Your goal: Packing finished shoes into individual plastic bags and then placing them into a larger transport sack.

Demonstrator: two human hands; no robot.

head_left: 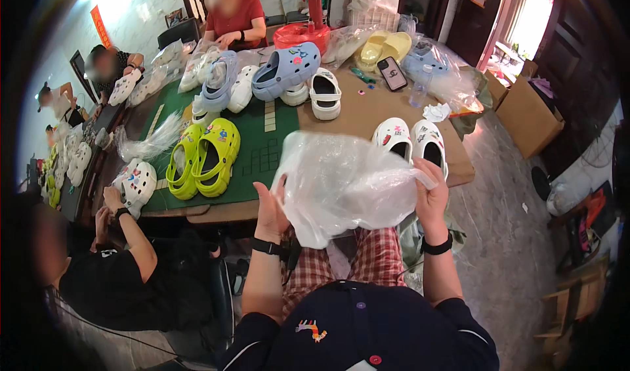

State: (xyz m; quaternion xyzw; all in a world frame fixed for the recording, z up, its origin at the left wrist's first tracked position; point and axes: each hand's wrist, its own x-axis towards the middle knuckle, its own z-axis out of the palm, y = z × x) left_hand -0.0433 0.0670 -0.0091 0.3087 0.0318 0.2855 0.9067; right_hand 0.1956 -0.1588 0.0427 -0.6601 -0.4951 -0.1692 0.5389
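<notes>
At 3 o'c. of the clear plastic bag, R hand fingers are clamped on its edge. At 9 o'c., L hand is against the bag, thumb apart; fingers part. hidden, grip can't be confirmed. Bag spans both hands, near table edge. Rel. to bag: white clogs w/ charms, 2 o'c.; lime clogs, btwn 9 & 10 o'c.; blue clog, approx. 11 o'c.; phone, approx. 1 o'c.

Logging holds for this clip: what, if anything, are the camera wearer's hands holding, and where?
A clear plastic bag: the right hand grips its right end; the left hand is at its left edge, its grip unclear.
</notes>
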